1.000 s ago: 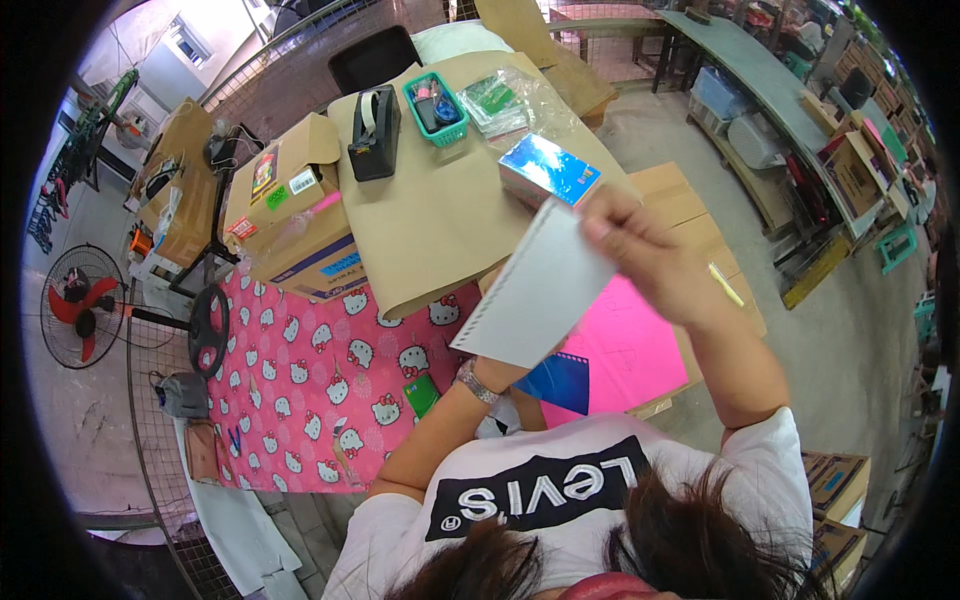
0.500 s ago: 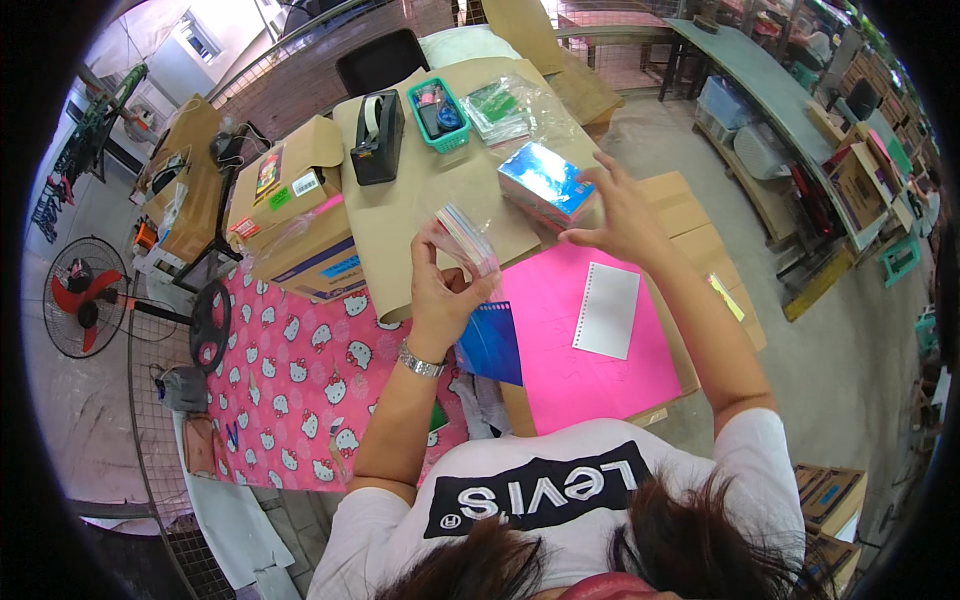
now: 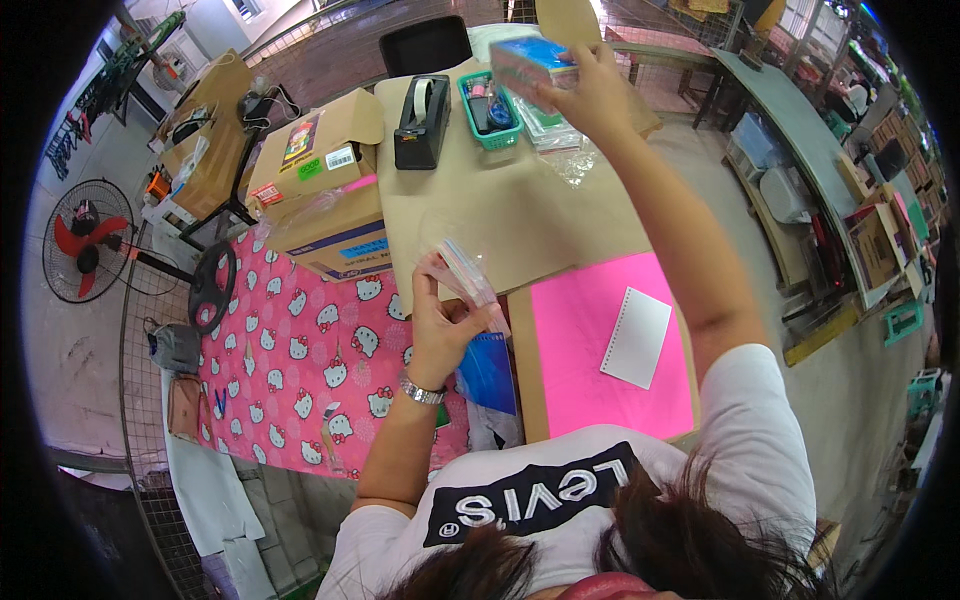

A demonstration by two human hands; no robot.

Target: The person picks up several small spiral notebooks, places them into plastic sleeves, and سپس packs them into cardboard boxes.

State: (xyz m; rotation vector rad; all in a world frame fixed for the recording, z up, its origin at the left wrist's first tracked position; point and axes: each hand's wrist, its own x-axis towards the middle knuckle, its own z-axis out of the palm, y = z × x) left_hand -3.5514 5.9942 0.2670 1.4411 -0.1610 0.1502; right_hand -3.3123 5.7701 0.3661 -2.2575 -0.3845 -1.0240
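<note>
My left hand (image 3: 445, 325) pinches a clear plastic packet (image 3: 466, 272) with thin white and pink layered edges, held above the near edge of the brown-covered table. Just below those fingers is a blue cover (image 3: 487, 372) with a perforated top edge; whether it is touched I cannot tell. My right hand (image 3: 597, 95) is stretched to the far side and grips a blue-topped block-like stack (image 3: 537, 62), lifted above the table. A white sheet with a row of punched holes (image 3: 637, 338) lies on bright pink paper (image 3: 565, 350) between my arms.
Along the table's far side are a black tape dispenser (image 3: 422, 122), a green basket (image 3: 491, 110) of small supplies and clear plastic bags (image 3: 560, 135). Cardboard boxes (image 3: 330, 220) stand at the left, beside a pink patterned cloth (image 3: 300, 350). A fan (image 3: 88, 240) is farther left.
My right hand has closed on the blue-topped stack and raised it off the table, up and away from me. My left hand still holds the packet in nearly the same place.
</note>
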